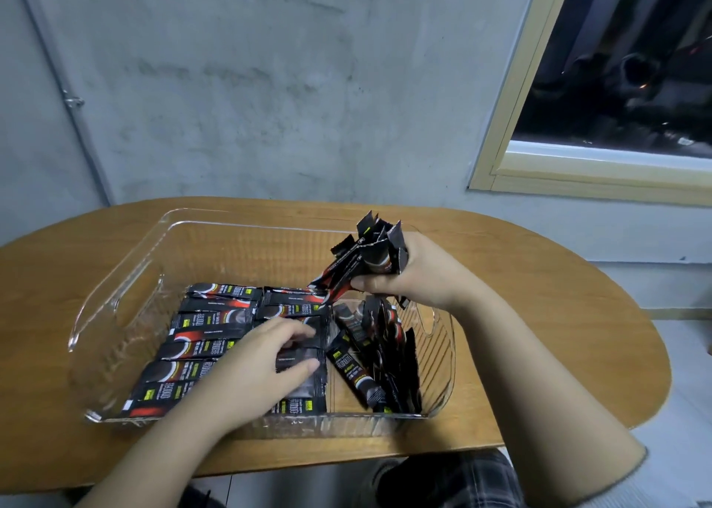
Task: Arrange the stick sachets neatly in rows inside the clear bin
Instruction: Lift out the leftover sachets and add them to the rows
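**Sachets Laid in Rows, a Bundle Held Above the Bin**

On the wooden worktop [520, 276], near its front edge, a clear bin [115, 315] is set with its long side running left to right. Across the left and middle of the bin floor, black stick sachets [208, 338] are laid flat in two columns, each sachet lying crosswise and stacked one behind the next from the front wall toward the back. The left column is seen almost whole; the right column is partly covered by the left hand [266, 357].

The left hand is reached into the bin from the front edge, palm down, with fingers extended and resting on the sachets of the right column. Nothing appears to be gripped by it, though the fingertips are slightly blurred.

At the right end of the bin, loose sachets [381, 361] are leaned together in an untidy heap against the right wall, some standing nearly on end and one slanted toward the front wall.

Above that heap, toward the back right corner of the bin, a bundle of sachets [366, 261] is clutched in the right hand [416, 272]. The fingers are curled tightly round the bundle, whose upper ends fan out above the fist while lower ends hang down toward the laid rows.

Beyond the far edge of the worktop a grey wall [231, 83] is seen, and a window [616, 83] at the upper right.
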`<state>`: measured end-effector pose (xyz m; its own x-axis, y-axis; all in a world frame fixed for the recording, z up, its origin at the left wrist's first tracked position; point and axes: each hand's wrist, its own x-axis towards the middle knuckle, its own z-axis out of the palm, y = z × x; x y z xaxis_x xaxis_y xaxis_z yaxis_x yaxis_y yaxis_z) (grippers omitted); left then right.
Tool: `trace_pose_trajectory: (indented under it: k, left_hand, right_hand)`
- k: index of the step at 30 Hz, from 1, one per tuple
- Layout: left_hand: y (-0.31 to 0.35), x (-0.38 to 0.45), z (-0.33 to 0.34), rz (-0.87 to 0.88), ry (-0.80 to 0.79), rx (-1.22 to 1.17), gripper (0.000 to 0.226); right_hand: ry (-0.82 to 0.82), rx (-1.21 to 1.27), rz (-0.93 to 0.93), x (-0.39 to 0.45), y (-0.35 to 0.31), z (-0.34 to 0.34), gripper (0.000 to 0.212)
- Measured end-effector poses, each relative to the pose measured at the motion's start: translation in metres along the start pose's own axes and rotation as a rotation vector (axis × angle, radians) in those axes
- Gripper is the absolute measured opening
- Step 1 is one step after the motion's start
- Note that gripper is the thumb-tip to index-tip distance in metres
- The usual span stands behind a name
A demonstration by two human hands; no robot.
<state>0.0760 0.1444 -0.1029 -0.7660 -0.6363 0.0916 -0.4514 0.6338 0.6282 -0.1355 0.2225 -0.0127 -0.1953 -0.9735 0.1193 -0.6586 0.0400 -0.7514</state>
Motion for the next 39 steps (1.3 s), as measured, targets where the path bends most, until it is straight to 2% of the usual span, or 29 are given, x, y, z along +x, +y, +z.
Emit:
trace_pose_trajectory:
  k: [2, 4, 8, 11, 13, 15, 18, 22, 25, 30, 34, 39]
  left_hand:
    - [0.008, 0.003, 0.0, -0.003, 0.009, -0.071, 0.062]
    - [0.022, 0.011, -0.001, -0.002, -0.005, -0.135, 0.083]
    - [0.045, 0.028, 0.004, 0.052, 0.091, -0.376, 0.078]
    - [0.044, 0.035, 0.013, 0.027, 0.153, -0.409, 0.067]
    - [0.034, 0.04, 0.016, 0.041, 0.084, -0.259, 0.054]
    - [0.021, 0.048, 0.016, 0.118, -0.116, -0.033, 0.052]
    - [0.008, 0.064, 0.021, 0.197, -0.415, 0.306, 0.075]
    - [0.018, 0.085, 0.029, 0.229, -0.525, 0.559, 0.102]
    - [0.031, 0.097, 0.035, 0.366, -0.491, 0.684, 0.11]
    - [0.041, 0.106, 0.046, 0.664, -0.295, 0.85, 0.096]
    - [0.034, 0.108, 0.048, 0.768, -0.225, 0.783, 0.075]
    - [0.036, 0.106, 0.054, 0.906, -0.163, 0.685, 0.061]
  right_hand:
    - [-0.008, 0.041, -0.012, 0.0, -0.001, -0.001, 0.031]
    - [-0.035, 0.076, -0.024, 0.001, -0.003, -0.002, 0.029]
    - [-0.045, 0.064, -0.036, 0.003, -0.005, -0.006, 0.026]
    - [-0.023, 0.057, -0.042, 0.005, -0.003, -0.011, 0.024]
    - [-0.029, 0.079, -0.048, 0.007, -0.003, -0.012, 0.024]
    - [-0.021, 0.112, -0.047, 0.011, 0.0, -0.012, 0.029]
    - [0.011, 0.144, -0.033, 0.017, 0.001, -0.015, 0.03]
    - [0.069, 0.147, -0.037, 0.021, 0.0, -0.016, 0.016]
    - [0.108, 0.174, -0.062, 0.022, 0.002, -0.014, 0.015]
    - [0.148, 0.244, -0.067, 0.021, 0.006, -0.013, 0.02]
    - [0.175, 0.216, -0.058, 0.021, 0.009, -0.014, 0.019]
    - [0.179, 0.23, -0.057, 0.021, 0.008, -0.014, 0.013]
